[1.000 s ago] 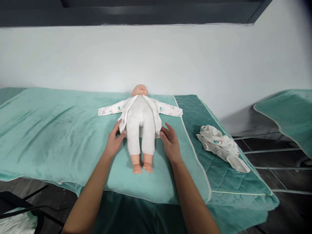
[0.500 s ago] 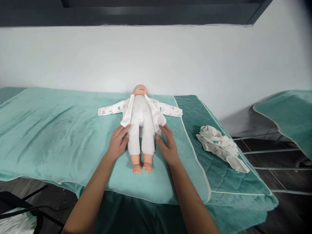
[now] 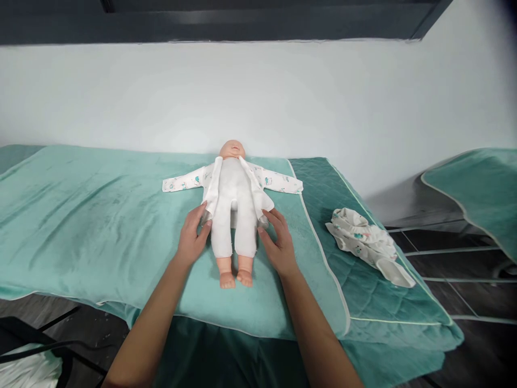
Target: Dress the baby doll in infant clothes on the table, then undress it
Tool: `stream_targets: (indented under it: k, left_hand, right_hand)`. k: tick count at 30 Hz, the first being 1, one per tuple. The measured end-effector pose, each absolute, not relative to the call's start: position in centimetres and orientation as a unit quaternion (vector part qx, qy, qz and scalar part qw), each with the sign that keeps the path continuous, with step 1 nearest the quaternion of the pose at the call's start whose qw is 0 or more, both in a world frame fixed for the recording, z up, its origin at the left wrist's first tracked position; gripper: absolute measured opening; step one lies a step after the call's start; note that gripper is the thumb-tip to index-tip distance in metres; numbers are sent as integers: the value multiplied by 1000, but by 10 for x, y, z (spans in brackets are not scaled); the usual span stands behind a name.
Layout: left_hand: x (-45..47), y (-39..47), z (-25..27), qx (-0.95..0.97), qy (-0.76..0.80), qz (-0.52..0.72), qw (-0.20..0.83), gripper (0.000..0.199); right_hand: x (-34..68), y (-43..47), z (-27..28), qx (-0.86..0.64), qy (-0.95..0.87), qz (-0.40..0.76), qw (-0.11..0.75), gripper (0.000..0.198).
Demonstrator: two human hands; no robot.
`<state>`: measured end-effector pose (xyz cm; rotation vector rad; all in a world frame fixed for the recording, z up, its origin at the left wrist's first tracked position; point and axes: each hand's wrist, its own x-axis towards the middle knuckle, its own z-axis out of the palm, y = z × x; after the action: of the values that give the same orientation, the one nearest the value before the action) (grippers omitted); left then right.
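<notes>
A baby doll (image 3: 234, 194) in a white bodysuit with legs lies on its back, head toward the wall, bare feet toward me. Its arms are stretched out in the sleeves of a white printed baby shirt (image 3: 283, 183), which lies open at the front with both panels folded back. At the lower corner of the panel on the left, my left hand (image 3: 194, 234) has the hem between thumb and fingers. My right hand (image 3: 279, 241) likewise has the lower edge of the other panel between thumb and fingertips, beside the doll's hip.
Under the doll is a light green blanket (image 3: 100, 226) over a darker quilted cover (image 3: 355, 291). A crumpled printed baby garment (image 3: 367, 242) lies to the right. The white wall (image 3: 258, 97) rises behind, below a dark overhead panel (image 3: 242, 24). Metal bars (image 3: 452, 251) stand at the far right.
My left hand's fingers have shifted slightly left and up, onto the shirt's outer hem. The panel corners have moved a little; the doll and my right hand stay nearly still.
</notes>
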<state>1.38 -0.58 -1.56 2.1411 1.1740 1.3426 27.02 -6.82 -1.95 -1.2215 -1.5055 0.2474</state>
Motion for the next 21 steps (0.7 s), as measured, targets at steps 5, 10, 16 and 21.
stream_targets:
  k: [5, 10, 16, 21]
  left_hand:
    - [14, -4, -17, 712, 432, 507, 222, 51]
    - [14, -5, -12, 731, 430, 494, 192, 49]
    - [13, -10, -8, 795, 395, 439, 138, 40]
    - [14, -9, -9, 815, 383, 418, 121, 42]
  right_hand:
    - [270, -67, -19, -539, -583, 132, 593, 36]
    - [270, -67, -18, -551, -565, 133, 600, 33]
    - [271, -67, -22, -550, -579, 141, 585, 36]
    - [272, -66, -25, -550, -600, 134, 565, 43]
